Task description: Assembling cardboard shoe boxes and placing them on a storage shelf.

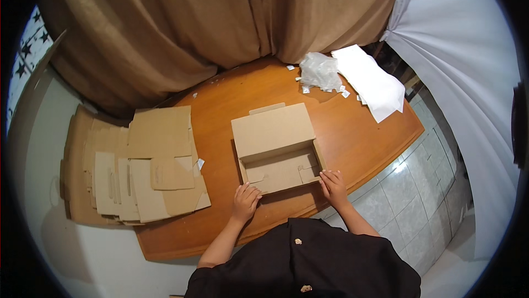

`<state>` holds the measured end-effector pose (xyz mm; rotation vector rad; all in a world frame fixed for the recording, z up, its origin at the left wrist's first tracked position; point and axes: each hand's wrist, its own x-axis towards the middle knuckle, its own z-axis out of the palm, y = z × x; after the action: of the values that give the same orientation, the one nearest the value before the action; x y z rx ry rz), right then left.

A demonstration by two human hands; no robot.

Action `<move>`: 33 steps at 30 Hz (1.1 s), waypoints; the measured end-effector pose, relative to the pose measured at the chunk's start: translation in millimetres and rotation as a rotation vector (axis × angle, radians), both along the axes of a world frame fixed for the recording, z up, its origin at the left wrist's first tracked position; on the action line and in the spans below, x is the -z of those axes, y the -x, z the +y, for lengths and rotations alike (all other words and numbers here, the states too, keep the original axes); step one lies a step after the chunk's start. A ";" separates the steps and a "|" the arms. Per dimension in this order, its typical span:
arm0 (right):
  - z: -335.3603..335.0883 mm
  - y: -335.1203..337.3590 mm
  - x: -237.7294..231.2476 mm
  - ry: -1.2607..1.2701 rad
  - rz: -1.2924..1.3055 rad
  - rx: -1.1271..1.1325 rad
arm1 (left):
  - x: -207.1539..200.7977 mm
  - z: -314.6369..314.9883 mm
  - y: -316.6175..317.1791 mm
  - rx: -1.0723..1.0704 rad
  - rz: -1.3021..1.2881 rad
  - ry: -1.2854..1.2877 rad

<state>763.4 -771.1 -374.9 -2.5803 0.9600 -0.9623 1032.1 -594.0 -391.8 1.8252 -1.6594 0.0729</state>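
Floor tiles (386, 193) catch glare — edges bend, corners black.

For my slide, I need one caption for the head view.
Left hand and right hand at the near corners of an open box, flat cardboard stacked to the left.

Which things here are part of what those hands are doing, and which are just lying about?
In use:
- open cardboard box
- left hand, at its near left corner
- right hand, at its near right corner

Lying about, untouched:
- flat cardboard pieces, possibly related
- crumpled clear plastic
- white sheets
- small white scraps
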 end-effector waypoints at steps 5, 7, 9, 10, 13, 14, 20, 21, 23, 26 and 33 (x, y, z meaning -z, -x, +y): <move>-29.9 19.0 1.0 0.008 -0.045 0.006 | -5.0 -37.5 15.8 0.044 0.024 -0.008; -45.1 29.9 4.6 0.015 -0.070 0.032 | -5.0 -56.8 25.1 0.053 0.036 -0.008; -62.3 43.5 5.0 0.016 -0.083 0.048 | -5.0 -76.1 39.0 0.067 0.076 -0.050; -72.3 50.6 4.6 0.016 -0.092 0.061 | -5.2 -85.8 47.2 0.067 0.072 -0.050; -108.0 65.2 3.1 0.014 -0.123 0.014 | -5.7 -115.1 73.0 -0.015 0.113 -0.068; -121.4 69.1 2.6 0.015 -0.130 0.015 | -4.3 -122.3 82.0 -0.061 0.121 -0.070; -183.9 87.8 -8.0 -0.144 -0.220 -0.141 | -15.5 -157.0 113.8 -0.199 0.188 -0.146; -195.6 91.2 -3.0 -0.269 -0.343 -0.080 | -18.7 -161.1 117.1 -0.232 0.181 -0.168; -222.9 101.6 4.1 -0.401 -0.464 -0.032 | -19.7 -163.6 126.2 -0.300 0.175 -0.152; -267.6 118.6 7.9 -0.313 -0.220 0.152 | -22.9 -165.0 142.7 -0.401 0.145 -0.149; -303.2 153.6 32.4 -0.346 0.545 0.326 | -35.6 -187.6 169.7 -0.495 -0.007 -0.011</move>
<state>609.8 -1074.2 -407.3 -2.4581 1.5586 -0.1028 862.4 -781.6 -356.2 2.2054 -1.1780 0.2824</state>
